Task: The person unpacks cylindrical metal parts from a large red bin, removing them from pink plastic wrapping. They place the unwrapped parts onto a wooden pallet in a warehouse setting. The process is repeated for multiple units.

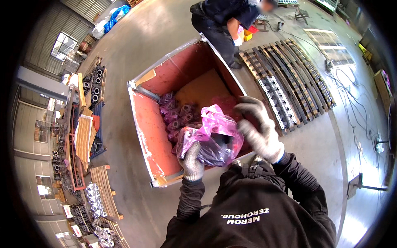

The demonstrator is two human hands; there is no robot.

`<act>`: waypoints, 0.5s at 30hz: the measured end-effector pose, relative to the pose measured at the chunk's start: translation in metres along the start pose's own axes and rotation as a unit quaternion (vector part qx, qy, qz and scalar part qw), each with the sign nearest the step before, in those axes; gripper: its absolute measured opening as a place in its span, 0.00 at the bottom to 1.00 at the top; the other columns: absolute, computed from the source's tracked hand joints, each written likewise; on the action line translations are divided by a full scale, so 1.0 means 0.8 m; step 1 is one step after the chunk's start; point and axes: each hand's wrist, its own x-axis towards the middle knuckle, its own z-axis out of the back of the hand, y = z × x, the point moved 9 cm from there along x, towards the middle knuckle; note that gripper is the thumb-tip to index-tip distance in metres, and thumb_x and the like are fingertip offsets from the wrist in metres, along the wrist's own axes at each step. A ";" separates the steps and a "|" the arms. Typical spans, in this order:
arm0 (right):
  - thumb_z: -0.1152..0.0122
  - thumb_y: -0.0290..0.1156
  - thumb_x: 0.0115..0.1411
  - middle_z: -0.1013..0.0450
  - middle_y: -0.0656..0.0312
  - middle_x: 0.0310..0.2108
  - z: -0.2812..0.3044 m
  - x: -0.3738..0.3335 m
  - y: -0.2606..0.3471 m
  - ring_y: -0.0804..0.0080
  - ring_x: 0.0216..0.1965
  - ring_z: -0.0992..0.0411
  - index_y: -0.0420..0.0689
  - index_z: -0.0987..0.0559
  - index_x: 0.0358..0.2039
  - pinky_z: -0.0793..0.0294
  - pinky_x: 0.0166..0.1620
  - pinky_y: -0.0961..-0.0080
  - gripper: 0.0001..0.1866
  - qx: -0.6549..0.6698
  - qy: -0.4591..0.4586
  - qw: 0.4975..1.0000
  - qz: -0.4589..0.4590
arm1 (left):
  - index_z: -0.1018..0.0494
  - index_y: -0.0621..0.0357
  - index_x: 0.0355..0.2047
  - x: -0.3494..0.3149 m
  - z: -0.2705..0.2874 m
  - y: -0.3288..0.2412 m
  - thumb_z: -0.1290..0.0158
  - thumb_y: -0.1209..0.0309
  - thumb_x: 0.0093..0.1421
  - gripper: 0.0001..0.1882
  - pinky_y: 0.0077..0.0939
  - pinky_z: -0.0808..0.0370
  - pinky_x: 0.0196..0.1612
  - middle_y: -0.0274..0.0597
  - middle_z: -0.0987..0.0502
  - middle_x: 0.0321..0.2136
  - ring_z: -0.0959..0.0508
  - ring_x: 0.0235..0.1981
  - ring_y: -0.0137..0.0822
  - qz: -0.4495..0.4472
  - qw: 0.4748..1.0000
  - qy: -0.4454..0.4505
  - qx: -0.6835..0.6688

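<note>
A pink translucent plastic bag [213,138] with a dark, bulky part inside is held over the near side of a red-walled crate [151,132]. My left hand [192,162], in a grey-white knit glove, grips the bag's lower left side; the thumb side shows and some fingers are hidden. To the right of the bag is my gloved right hand [261,131], fingers apart and slightly blurred, holding nothing I can see. Several pink-wrapped metal parts [173,113] lie along the crate's left side. Brown cardboard [204,89] covers the crate's floor beyond them.
A co-worker [223,22] stands bent at the crate's far right corner. Slatted racks [289,80] with rows of metal parts lie on the floor to the right, with cables [351,99] past them. Pallets of parts [101,192] line the left.
</note>
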 end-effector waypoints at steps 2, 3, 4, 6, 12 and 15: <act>0.31 0.39 0.55 0.35 0.43 0.60 -0.034 0.010 0.060 0.41 0.60 0.36 0.47 0.17 0.41 0.37 0.62 0.52 0.15 -0.192 0.060 0.968 0.148 | 0.31 0.61 0.57 0.000 -0.010 -0.007 0.48 0.76 0.61 0.23 0.35 0.29 0.58 0.40 0.24 0.49 0.24 0.51 0.38 0.000 1.000 -0.011 -0.017; 0.30 0.40 0.53 0.33 0.42 0.58 -0.046 0.014 0.059 0.40 0.58 0.34 0.49 0.17 0.40 0.37 0.62 0.49 0.16 -0.224 0.074 0.957 0.169 | 0.31 0.62 0.57 0.001 -0.010 -0.008 0.48 0.75 0.60 0.23 0.35 0.29 0.58 0.40 0.24 0.49 0.24 0.51 0.38 -0.004 0.999 -0.023 -0.034; 0.30 0.39 0.53 0.31 0.43 0.56 -0.054 0.019 0.031 0.42 0.57 0.32 0.49 0.17 0.41 0.34 0.60 0.52 0.16 -0.244 0.105 0.955 0.135 | 0.31 0.62 0.57 0.002 -0.010 -0.007 0.48 0.75 0.60 0.23 0.35 0.28 0.57 0.41 0.24 0.49 0.24 0.51 0.38 -0.009 0.998 -0.035 -0.052; 0.32 0.36 0.54 0.24 0.47 0.48 -0.059 0.017 -0.026 0.48 0.47 0.25 0.48 0.17 0.44 0.25 0.50 0.60 0.16 -0.267 0.154 0.951 -0.018 | 0.32 0.62 0.58 0.005 0.006 -0.004 0.48 0.74 0.59 0.24 0.35 0.28 0.57 0.42 0.25 0.50 0.24 0.51 0.38 -0.019 0.996 -0.066 -0.057; 0.38 0.33 0.56 0.22 0.44 0.34 -0.051 -0.045 -0.081 0.49 0.37 0.21 0.42 0.19 0.47 0.22 0.42 0.63 0.18 -0.163 0.138 0.969 -0.124 | 0.31 0.59 0.60 -0.004 0.028 -0.016 0.50 0.75 0.59 0.26 0.43 0.30 0.60 0.43 0.27 0.56 0.27 0.57 0.42 -0.013 0.970 -0.110 -0.219; 0.36 0.34 0.55 0.21 0.42 0.34 -0.079 -0.074 -0.101 0.54 0.38 0.20 0.39 0.23 0.53 0.23 0.44 0.65 0.25 -0.122 0.177 0.953 -0.212 | 0.29 0.58 0.55 -0.002 0.043 -0.021 0.49 0.73 0.58 0.23 0.44 0.28 0.58 0.43 0.25 0.52 0.25 0.54 0.43 -0.037 0.959 -0.158 -0.234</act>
